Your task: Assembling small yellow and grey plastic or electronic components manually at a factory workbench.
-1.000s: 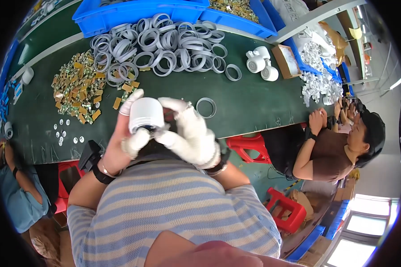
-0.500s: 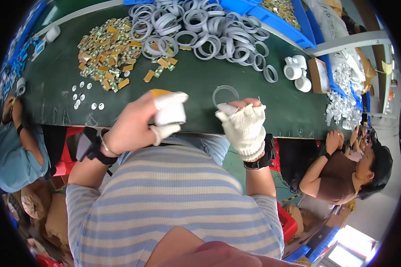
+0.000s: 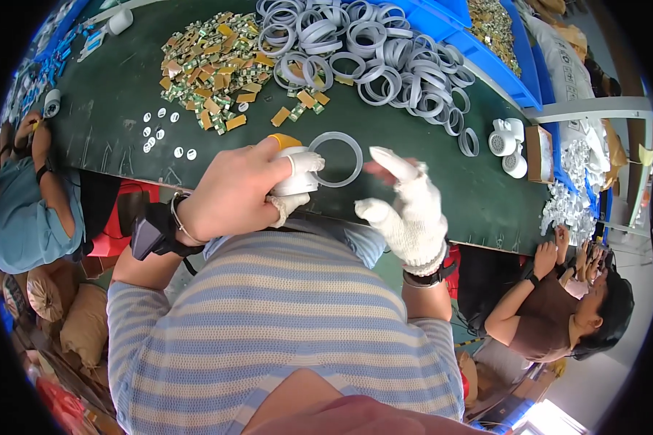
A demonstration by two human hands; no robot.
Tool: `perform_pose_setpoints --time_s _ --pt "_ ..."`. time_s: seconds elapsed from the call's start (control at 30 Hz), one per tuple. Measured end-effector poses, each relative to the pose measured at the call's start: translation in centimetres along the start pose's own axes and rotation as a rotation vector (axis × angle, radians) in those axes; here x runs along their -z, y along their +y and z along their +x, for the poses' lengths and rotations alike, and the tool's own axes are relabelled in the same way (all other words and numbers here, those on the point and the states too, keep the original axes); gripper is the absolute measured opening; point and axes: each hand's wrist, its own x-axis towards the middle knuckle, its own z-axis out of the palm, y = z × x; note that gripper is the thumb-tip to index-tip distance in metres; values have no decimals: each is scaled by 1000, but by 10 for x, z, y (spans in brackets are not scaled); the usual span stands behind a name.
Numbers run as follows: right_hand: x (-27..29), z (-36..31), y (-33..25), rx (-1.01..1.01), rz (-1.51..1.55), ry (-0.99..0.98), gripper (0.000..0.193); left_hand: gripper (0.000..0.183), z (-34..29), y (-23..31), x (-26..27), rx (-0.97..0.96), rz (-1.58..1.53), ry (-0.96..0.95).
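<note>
My left hand (image 3: 232,188), with white coverings on some fingertips and an orange one on another, is closed round a short white cylindrical part (image 3: 294,184). A translucent grey ring (image 3: 358,168) is right beside the left fingertips; whether they touch it I cannot tell. To the right of the ring, my right hand (image 3: 410,203) in a cream knit glove is open, its thumb and fingers spread and nothing between them. Some fingertips of the right hand are bare and blurred.
Beyond my hands lie a heap of small circuit boards (image 3: 203,69) and a pile of grey rings (image 3: 384,54). Several white discs (image 3: 159,134) lie at left, white round-headed parts (image 3: 511,145) at right. Blue bins (image 3: 479,51) line the far edge. People sit on both sides.
The grey ring has come left, close to the white part in my left hand. My right hand has moved away from the ring and spread its fingers. The view has shifted.
</note>
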Motion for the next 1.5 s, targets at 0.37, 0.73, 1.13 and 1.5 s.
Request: perform_pose_setpoints --time_s 0.37,0.73,1.13,1.5 --pt "-6 47 23 -169 553 -534 34 63 4 4 -4 -223 -4 -156" --pt "-14 23 -2 46 -4 83 24 60 6 10 11 47 153 -15" --pt "-16 31 4 229 -255 10 24 63 9 1 10 9 97 -81" --pt "-19 19 -9 -67 810 -41 27 78 5 -13 -27 232 -1723 139"
